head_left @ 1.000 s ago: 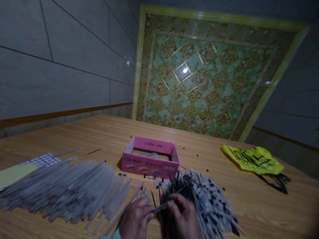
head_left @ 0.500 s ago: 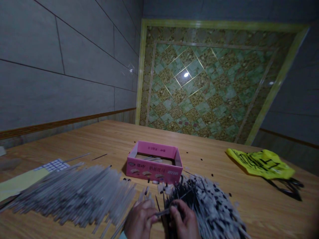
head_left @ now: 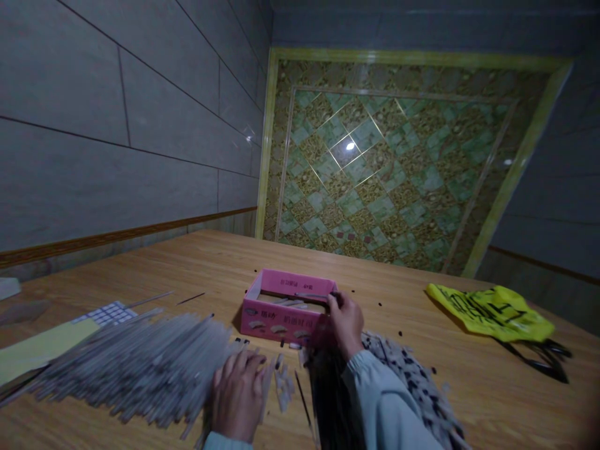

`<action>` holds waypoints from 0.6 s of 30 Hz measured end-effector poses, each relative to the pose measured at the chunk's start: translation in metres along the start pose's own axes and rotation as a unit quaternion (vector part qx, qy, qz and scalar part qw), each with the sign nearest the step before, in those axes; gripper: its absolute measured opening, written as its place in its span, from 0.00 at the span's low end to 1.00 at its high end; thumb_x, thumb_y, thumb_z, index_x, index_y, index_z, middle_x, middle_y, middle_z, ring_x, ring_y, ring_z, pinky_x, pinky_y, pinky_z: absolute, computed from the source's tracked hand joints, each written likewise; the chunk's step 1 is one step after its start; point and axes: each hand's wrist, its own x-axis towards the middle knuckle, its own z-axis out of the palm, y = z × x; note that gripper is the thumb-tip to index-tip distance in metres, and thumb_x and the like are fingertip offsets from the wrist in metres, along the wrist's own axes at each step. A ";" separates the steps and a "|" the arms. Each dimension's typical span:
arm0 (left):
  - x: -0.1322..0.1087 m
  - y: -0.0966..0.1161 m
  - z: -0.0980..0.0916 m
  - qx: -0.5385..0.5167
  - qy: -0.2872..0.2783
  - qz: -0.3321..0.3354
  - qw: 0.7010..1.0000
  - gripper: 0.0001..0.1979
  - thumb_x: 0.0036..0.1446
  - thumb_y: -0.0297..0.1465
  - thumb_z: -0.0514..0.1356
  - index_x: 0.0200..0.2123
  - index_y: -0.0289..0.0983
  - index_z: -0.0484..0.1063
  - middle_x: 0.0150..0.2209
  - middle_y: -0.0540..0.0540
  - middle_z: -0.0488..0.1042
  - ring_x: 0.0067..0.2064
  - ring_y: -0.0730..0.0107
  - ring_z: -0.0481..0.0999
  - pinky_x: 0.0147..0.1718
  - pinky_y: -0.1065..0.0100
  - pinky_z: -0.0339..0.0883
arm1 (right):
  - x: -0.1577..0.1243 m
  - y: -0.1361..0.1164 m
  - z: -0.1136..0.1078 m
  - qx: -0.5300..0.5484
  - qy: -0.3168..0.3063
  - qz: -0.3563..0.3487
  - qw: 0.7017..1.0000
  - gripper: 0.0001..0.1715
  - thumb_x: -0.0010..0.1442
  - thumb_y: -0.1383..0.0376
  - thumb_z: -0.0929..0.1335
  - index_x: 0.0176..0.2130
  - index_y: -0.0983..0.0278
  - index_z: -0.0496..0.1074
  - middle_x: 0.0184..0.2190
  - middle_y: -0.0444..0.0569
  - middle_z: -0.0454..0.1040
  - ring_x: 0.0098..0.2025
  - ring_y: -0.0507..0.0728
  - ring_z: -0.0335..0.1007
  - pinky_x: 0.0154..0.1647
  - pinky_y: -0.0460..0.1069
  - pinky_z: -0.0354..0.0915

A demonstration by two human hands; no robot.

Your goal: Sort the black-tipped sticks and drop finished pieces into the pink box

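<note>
Nearest: left hand (head_left: 239, 390), back up, fingers bent, at the right end of the big pile of clear tubes (head_left: 150, 359); can't tell whether it grips anything. Short pale pieces (head_left: 283, 387) and a thin dark stick (head_left: 304, 397) lie on the table (head_left: 178, 265) between the arms. Right sleeve (head_left: 382, 397) crosses over a dark bundle (blurry, partly covered) and a heap of pale pieces with black bits (head_left: 412, 375).

Bit farther: right hand (head_left: 347, 319) at the right end of the pink box (head_left: 285, 323), thumb and fingers pinched together on a thin grey tube (head_left: 313, 295). Tube sits over the box opening, pointing left; more pale tubes (head_left: 290, 303) inside. Far left of the pile, yellow sheet (head_left: 47, 351) and blue-checked sheet (head_left: 111, 314). Yellow bag (head_left: 497, 312), black handles, well off to the right. Back: green patterned panel (head_left: 389, 169), grey tiled wall (head_left: 164, 131) left.
</note>
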 end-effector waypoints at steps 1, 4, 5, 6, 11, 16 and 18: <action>0.000 -0.001 0.001 0.015 -0.012 -0.018 1.000 0.12 0.52 0.25 0.53 0.36 0.42 0.73 0.41 0.46 0.74 0.44 0.60 0.67 0.41 0.60 0.55 | 0.004 0.000 0.008 -0.018 -0.012 -0.004 1.000 0.16 0.55 0.58 0.63 0.36 0.64 0.75 0.32 0.52 0.78 0.35 0.59 0.72 0.32 0.48 0.61; 0.001 -0.008 0.004 0.052 -0.044 -0.050 0.996 0.15 0.51 0.23 0.52 0.39 0.42 0.72 0.45 0.45 0.72 0.47 0.60 0.65 0.42 0.60 0.54 | 0.009 -0.001 0.026 -0.056 -0.058 -0.021 0.997 0.11 0.53 0.62 0.65 0.31 0.62 0.77 0.29 0.50 0.78 0.32 0.57 0.72 0.29 0.47 0.58; 0.001 -0.010 0.005 0.066 -0.055 -0.058 0.995 0.16 0.51 0.23 0.52 0.42 0.42 0.71 0.46 0.45 0.71 0.48 0.59 0.65 0.42 0.60 0.53 | 0.009 -0.001 0.030 -0.065 -0.073 -0.029 0.995 0.10 0.52 0.63 0.66 0.29 0.62 0.77 0.27 0.49 0.78 0.31 0.57 0.72 0.29 0.47 0.58; 0.001 -0.013 0.006 0.081 -0.065 -0.066 0.992 0.18 0.50 0.22 0.52 0.44 0.41 0.70 0.46 0.44 0.71 0.48 0.58 0.65 0.41 0.59 0.53 | 0.008 -0.002 0.031 -0.073 -0.085 -0.038 0.993 0.08 0.51 0.64 0.67 0.27 0.62 0.77 0.25 0.49 0.78 0.30 0.57 0.72 0.30 0.47 0.58; 0.002 -0.022 0.013 0.138 -0.113 -0.088 0.980 0.23 0.51 0.21 0.51 0.51 0.41 0.65 0.46 0.42 0.71 0.47 0.57 0.67 0.39 0.59 0.54 | -0.014 -0.017 0.018 -0.089 -0.092 -0.091 0.988 0.10 0.55 0.67 0.65 0.34 0.64 0.76 0.34 0.53 0.77 0.41 0.58 0.68 0.42 0.50 0.57; 0.004 -0.026 0.016 0.142 -0.125 -0.102 0.977 0.21 0.51 0.21 0.51 0.49 0.39 0.67 0.44 0.41 0.73 0.45 0.57 0.69 0.40 0.58 0.55 | -0.078 -0.024 -0.015 -0.066 -0.141 -0.131 0.979 0.09 0.55 0.68 0.65 0.35 0.63 0.75 0.37 0.49 0.75 0.43 0.57 0.66 0.45 0.48 0.58; 0.005 -0.027 0.016 0.145 -0.127 -0.109 0.975 0.20 0.51 0.21 0.51 0.48 0.38 0.68 0.43 0.41 0.73 0.45 0.58 0.70 0.40 0.59 0.55 | -0.106 -0.017 -0.028 -0.048 -0.164 -0.113 0.979 0.09 0.54 0.69 0.65 0.34 0.62 0.74 0.36 0.50 0.74 0.41 0.58 0.67 0.43 0.49 0.59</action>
